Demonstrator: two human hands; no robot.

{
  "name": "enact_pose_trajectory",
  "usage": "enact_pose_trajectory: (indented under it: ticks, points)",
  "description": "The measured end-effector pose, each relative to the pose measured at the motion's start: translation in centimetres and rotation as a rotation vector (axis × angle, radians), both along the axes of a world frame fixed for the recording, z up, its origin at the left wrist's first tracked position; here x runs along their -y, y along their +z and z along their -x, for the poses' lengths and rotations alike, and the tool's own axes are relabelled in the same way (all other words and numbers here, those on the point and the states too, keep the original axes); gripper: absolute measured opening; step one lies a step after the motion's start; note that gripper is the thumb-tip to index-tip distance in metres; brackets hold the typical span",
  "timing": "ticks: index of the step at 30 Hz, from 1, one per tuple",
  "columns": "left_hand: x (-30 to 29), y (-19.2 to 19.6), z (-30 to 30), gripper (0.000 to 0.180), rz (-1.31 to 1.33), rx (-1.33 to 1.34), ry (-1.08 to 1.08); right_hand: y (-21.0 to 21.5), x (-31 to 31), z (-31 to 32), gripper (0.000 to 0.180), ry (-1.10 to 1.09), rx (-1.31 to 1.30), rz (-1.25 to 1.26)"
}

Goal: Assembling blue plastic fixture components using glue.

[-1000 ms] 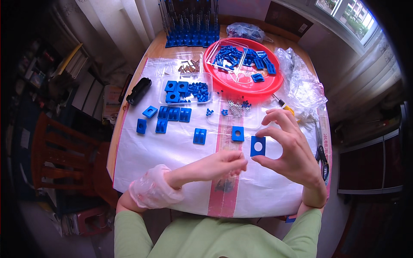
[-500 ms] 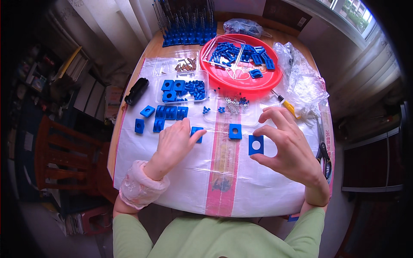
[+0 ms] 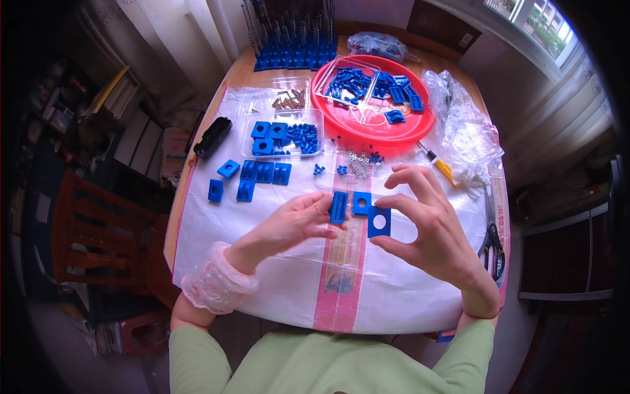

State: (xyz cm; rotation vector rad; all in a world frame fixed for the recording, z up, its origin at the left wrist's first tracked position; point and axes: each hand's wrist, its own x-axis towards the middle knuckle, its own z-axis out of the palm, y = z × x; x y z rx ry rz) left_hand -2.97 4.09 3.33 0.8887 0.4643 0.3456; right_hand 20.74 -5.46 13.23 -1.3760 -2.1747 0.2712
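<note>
My left hand (image 3: 298,222) pinches a blue rectangular plastic piece (image 3: 338,207) with a grooved face, held up on edge over the printed stripe of the white sheet. A short way to the right, my right hand (image 3: 433,226) grips a square blue plate (image 3: 378,234) by its edges between thumb and fingertips. A large round hole goes through this plate. Just behind the two held parts lies another blue piece with a round hole (image 3: 357,211). Farther left rest several blue blocks with curved ribs (image 3: 264,172) and a holed blue piece (image 3: 228,169).
A clear box (image 3: 322,134) holds blue parts; behind it are copper-coloured screws (image 3: 290,100). Small white rings (image 3: 361,163) lie near a red basin (image 3: 420,128) of blue parts. Around them are a yellow-handled screwdriver (image 3: 445,169), scissors (image 3: 497,249), plastic bags (image 3: 459,125) and a black case (image 3: 213,138).
My left hand has picked up the blue rectangular piece from the sheet and brought it right. The right hand, still holding the holed plate, has shifted slightly left, so both parts are closer together.
</note>
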Motion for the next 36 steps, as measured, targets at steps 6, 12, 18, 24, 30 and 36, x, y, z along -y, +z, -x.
enact_pose_trajectory:
  ticks: [6, 12, 18, 24, 30, 36]
  points:
    - [3.2, -2.1, -2.2, 0.040, 0.414, 0.245, 0.039, -0.3, -0.3, 0.8, 0.040, 0.010, 0.001, -0.085]
    - [4.9, -3.6, -3.0, 0.033, 0.530, 0.335, 0.091, -1.3, -0.4, 1.3, 0.042, 0.024, 0.032, -0.037]
    - [4.8, -3.0, -3.2, 0.032, 0.576, 0.319, 0.111, -2.2, -0.8, 1.6, 0.044, 0.031, 0.029, 0.003]
    - [4.9, -3.5, -2.8, 0.032, 0.589, 0.341, 0.111, -2.6, -1.1, 1.8, 0.043, 0.032, 0.053, 0.024]
    - [4.8, -3.5, -2.8, 0.031, 0.590, 0.337, 0.109, -2.7, -1.1, 2.0, 0.041, 0.029, 0.052, 0.034]
    - [4.9, -3.6, -3.0, 0.033, 0.586, 0.358, 0.121, -2.0, -1.2, 2.1, 0.043, 0.025, 0.041, 0.017]
